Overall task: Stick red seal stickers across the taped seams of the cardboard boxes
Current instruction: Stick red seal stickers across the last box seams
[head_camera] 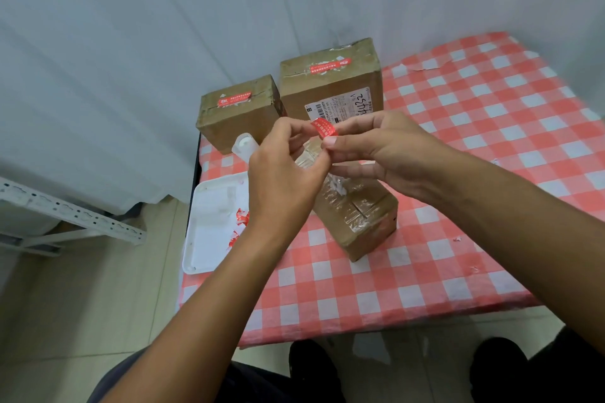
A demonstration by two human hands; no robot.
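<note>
- Left hand (281, 170) and right hand (376, 154) both pinch one red seal sticker (324, 128), held up above the near box (357, 216), probably to peel off backing before sticking.
- Near box's taped seam faces up with no sticker on it, so it's likely next.
- Far small box (239, 114) and far tall box (330, 82) each already carry a red seal over the top seam.
- White tray (209, 229) at left table edge holds red-white scraps, within reach.
- White-capped bottle (244, 145) behind left hand.
</note>
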